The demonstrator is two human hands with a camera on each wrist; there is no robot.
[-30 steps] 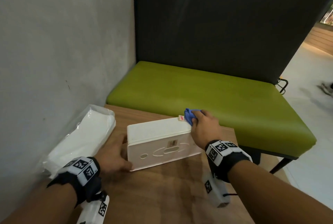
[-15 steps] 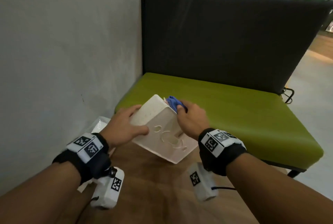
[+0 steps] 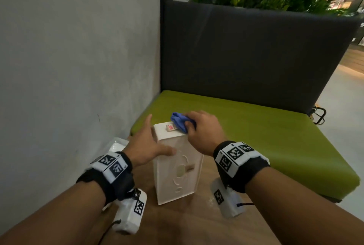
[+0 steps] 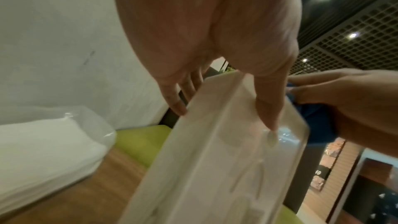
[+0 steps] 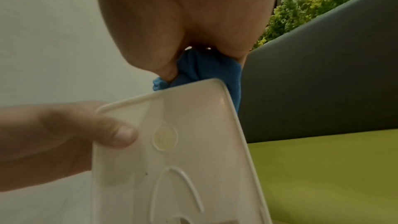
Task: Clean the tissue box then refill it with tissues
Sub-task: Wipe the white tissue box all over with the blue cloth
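Wooden table (image 3: 177,223) bears upended white tissue box (image 3: 178,168); left hand (image 3: 146,146) steadies it (fingers straight); right hand (image 3: 204,132) clutches blue cloth (image 3: 180,121) atop.

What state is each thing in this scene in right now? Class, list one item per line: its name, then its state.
tissue box: stood on end on the table, steadied.
blue cloth: bunched, pressed on the box's top end.
right hand: grips the cloth.
left hand: fingers straight, thumb on the box's front.
pack of tissues: still wrapped in plastic, lying by the wall.
sticker: on the box's top end.
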